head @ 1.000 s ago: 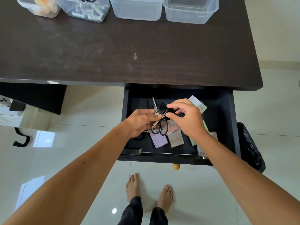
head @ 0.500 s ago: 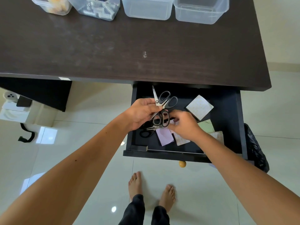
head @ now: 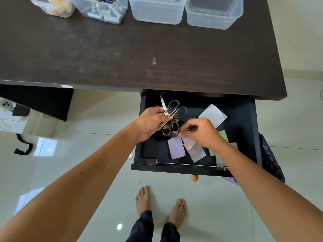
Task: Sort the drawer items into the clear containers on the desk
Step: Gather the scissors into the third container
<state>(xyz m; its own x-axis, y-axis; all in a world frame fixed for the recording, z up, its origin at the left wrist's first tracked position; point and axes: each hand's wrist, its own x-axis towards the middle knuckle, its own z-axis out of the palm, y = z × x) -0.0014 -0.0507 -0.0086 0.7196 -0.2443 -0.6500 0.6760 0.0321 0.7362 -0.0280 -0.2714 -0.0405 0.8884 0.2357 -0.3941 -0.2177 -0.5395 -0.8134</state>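
Colours I see around the table and the drawer

I see a dark brown table with a small white mark on it, and four see-through tubs along the back; the far-left tub has something yellow and orange inside. The drawer is black with a little gold-brown knob. The scissors have black handles and shiny silver blades. In the drawer I see a light purple paper, a white paper with tiny orange dots, another dotted one and a pale green paper. The floor is shiny cream-white tile. The trousers are black.
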